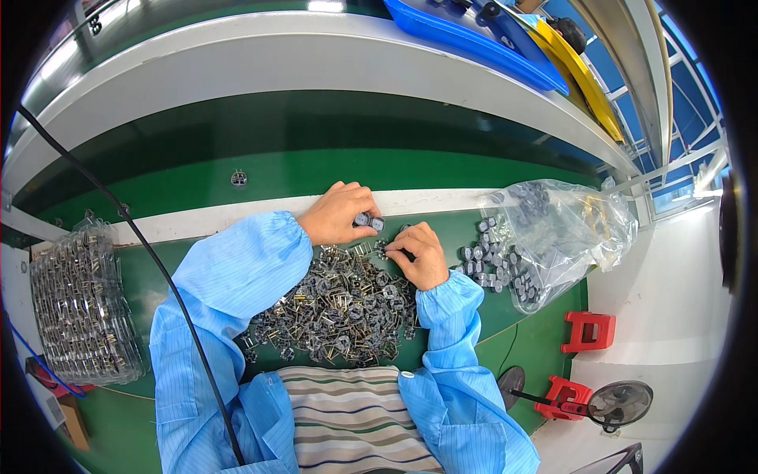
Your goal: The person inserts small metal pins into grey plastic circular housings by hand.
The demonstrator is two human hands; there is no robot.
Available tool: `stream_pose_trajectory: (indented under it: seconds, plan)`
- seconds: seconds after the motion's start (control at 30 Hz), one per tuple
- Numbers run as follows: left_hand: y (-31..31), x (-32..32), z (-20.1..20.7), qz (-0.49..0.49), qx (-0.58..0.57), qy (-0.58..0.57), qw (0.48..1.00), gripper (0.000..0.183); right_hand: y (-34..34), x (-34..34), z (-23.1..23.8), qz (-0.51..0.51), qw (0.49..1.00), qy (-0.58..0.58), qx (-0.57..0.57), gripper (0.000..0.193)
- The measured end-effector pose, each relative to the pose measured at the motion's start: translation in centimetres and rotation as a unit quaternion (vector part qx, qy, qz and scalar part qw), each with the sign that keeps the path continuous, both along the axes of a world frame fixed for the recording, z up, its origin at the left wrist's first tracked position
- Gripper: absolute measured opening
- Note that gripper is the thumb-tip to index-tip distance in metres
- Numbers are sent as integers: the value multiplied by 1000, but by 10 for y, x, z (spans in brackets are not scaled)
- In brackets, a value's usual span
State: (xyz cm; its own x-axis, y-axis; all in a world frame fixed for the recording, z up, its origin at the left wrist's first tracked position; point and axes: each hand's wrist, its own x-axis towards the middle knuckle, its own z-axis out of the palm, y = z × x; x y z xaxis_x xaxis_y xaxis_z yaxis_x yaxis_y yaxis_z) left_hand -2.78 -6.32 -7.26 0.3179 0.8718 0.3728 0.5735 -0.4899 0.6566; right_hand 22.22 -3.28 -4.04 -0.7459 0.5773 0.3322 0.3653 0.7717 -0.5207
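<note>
My left hand (335, 215) is closed around a couple of small grey round caps (369, 223), which show at its fingertips. Just to the right, my right hand (424, 257) pinches a small dark part with metal pins (384, 248), partly hidden by the fingers. Both hands are close together above the far side of a heap of small grey parts with brass-coloured pins (339, 312). More loose grey caps (483, 259) lie right of my right hand, some spilling from a clear plastic bag (580, 229).
Stacked clear trays filled with metal-pinned parts (85, 304) stand at the left on the green table (146, 276). A white ledge (170, 227) crosses behind the heap. One single part (238, 178) sits beyond it. A black cable (150, 249) hangs across the left side.
</note>
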Motion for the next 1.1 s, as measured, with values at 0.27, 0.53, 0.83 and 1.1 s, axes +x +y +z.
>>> stream_pose_trajectory:
  seconds: [0.27,0.53,0.83,1.1]
  plan:
    - [1,1,0,19,8,-9,1000,29,-7,-15,-2,-93,995,29,30,15]
    - [0,-1,-1,-10,3,14,1000,31,6,-28,-8,-128,989,69,-19,9]
    - [1,-1,-4,-11,7,15,1000,34,8,-31,-17,-133,988,68,-32,11]
    - [1,0,-3,-12,4,18,1000,34,4,-35,-9,-116,992,47,29,14]
